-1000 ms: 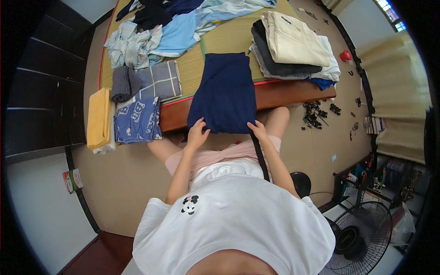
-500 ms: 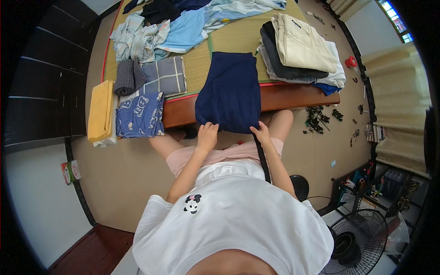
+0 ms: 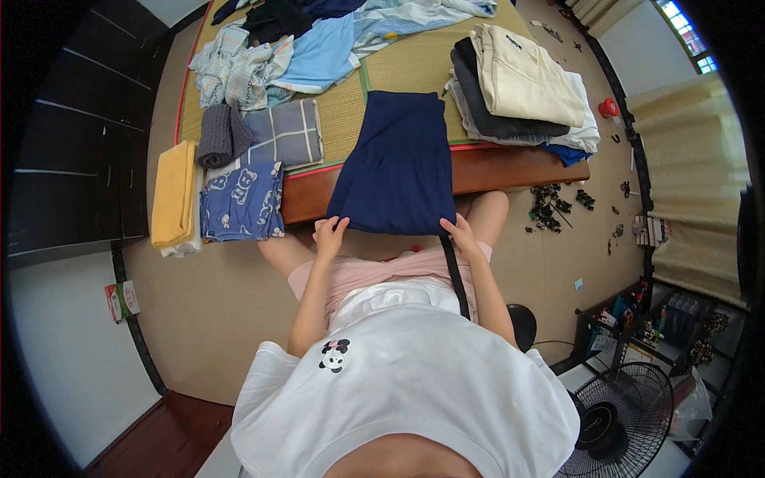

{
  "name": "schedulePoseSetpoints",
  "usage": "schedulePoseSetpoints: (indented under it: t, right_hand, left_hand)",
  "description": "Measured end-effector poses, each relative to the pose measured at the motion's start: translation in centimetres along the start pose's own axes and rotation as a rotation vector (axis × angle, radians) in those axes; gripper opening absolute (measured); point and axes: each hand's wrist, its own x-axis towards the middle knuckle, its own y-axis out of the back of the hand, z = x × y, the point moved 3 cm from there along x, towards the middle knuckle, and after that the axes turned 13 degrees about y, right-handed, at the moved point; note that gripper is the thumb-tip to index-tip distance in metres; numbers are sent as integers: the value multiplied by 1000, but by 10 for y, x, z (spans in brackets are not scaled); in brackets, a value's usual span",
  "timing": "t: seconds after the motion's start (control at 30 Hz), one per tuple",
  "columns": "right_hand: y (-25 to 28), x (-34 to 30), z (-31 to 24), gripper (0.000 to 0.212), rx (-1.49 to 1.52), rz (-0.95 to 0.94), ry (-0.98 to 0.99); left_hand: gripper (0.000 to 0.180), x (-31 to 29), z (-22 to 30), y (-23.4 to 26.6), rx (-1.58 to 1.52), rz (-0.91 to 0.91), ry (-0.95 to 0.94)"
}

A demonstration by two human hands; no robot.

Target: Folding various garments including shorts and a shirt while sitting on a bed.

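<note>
A dark navy garment (image 3: pixel 398 163), skirt-like in outline, lies spread over the bed's front edge, wider at its near end. My left hand (image 3: pixel 328 237) pinches its near left corner. At the near right corner my right hand (image 3: pixel 462 237) has thumb and fingers closed on the cloth. The near hem is stretched fairly straight between the two hands, above my lap. A black strap (image 3: pixel 456 275) hangs below the right corner and runs down towards my shirt; where its upper end is fixed I cannot tell.
Folded clothes (image 3: pixel 526 80) are stacked to the right on the bed mat (image 3: pixel 406 60). On the left lie a yellow folded cloth (image 3: pixel 173 195), a blue patterned one (image 3: pixel 241 201) and a grey roll (image 3: pixel 221 135). Loose clothes (image 3: pixel 319 52) cover the far side. A fan (image 3: pixel 625 414) stands lower right.
My left hand has moved left and pulled the near left corner outward, so the near hem is wider and straighter. My right hand has shifted slightly right, keeping its corner.
</note>
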Motion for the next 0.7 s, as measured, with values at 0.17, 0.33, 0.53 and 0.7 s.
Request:
schedulePoseSetpoints:
  t: [0.17, 0.33, 0.53, 0.7]
  right_hand:
    - [21, 2, 20, 50, -83, 41, -2]
    - [-2, -21, -16, 78, -95, -45, 198]
    - [-33, -51, -51, 82, -1085, -269, 520]
    - [-35, -62, -42, 65, -1175, -156, 485]
  left_hand:
    - [33, 4, 9, 5, -18, -270, 112]
    - [25, -5, 5, 5, -211, -158, 42]
    - [18, -25, 36, 28, -417, -202, -114]
    - [31, -42, 58, 28, -26, -449, -444]
